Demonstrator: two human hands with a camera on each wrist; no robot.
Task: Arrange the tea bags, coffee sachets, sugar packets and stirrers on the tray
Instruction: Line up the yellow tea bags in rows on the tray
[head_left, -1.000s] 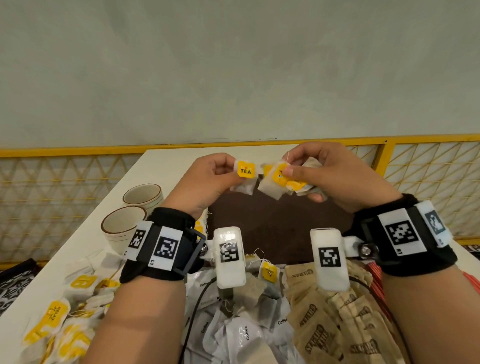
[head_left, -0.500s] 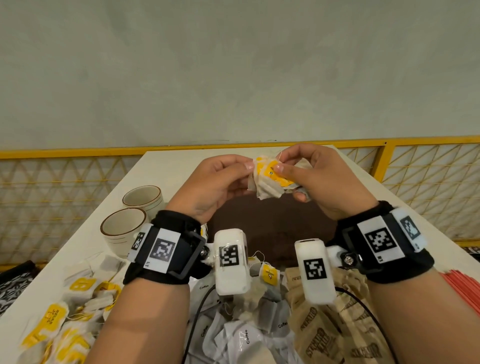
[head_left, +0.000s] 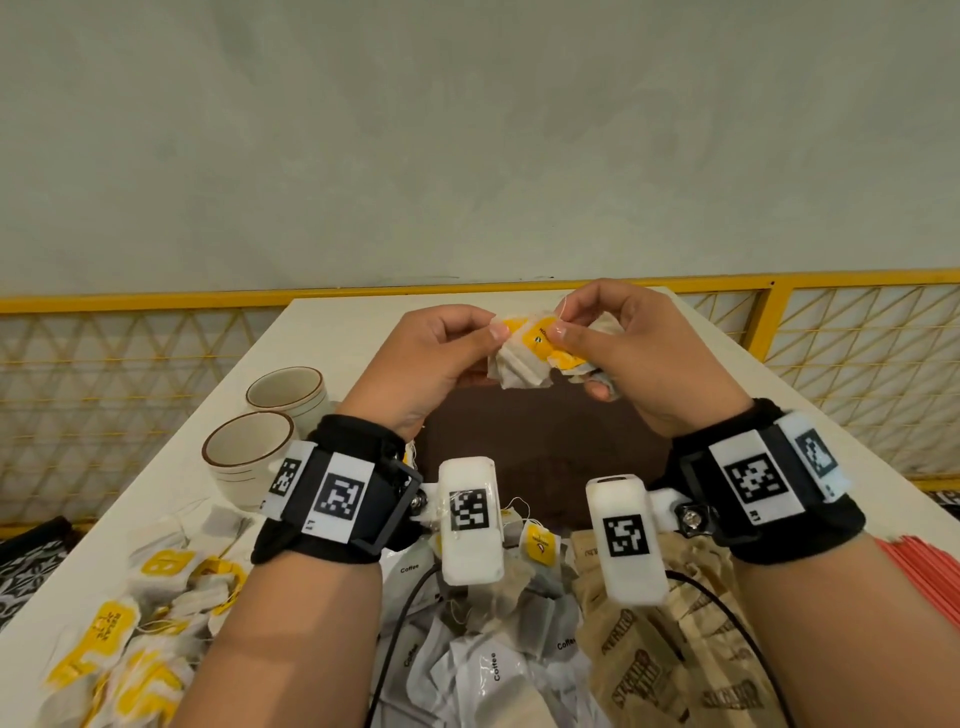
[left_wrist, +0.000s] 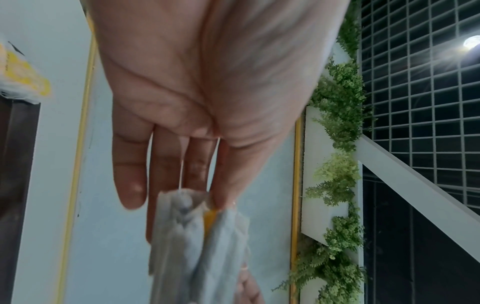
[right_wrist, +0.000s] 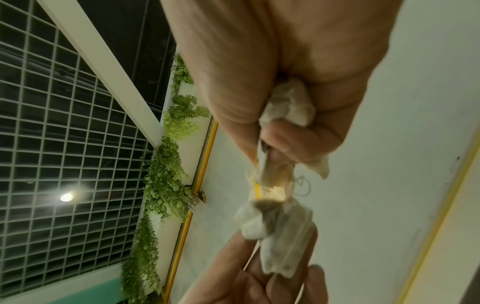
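Observation:
Both hands are raised above the dark brown tray (head_left: 535, 447) and hold one bunch of tea bags (head_left: 524, 358) with yellow tags between them. My left hand (head_left: 441, 358) pinches the bunch's left edge; in the left wrist view the tea bags (left_wrist: 197, 242) hang from its fingertips. My right hand (head_left: 618, 343) grips the right side, thumb on a yellow tag, and the right wrist view shows crumpled tea bags (right_wrist: 280, 226) trailing from its curled fingers. Loose tea bags (head_left: 119, 634), white coffee sachets (head_left: 488, 670), brown sugar packets (head_left: 660, 654) and red stirrers (head_left: 924, 577) lie near me.
Two cream cups (head_left: 249, 457) with brown rims stand on the white table (head_left: 322, 332) at the left. A yellow lattice railing (head_left: 130, 364) runs behind and beside the table. Black cables hang from the wrist cameras over the sachets.
My left hand brought its separate tea bag to the right and joined it to the bunch in my right hand. Both hands now hold the bunch, shifted slightly right and up.

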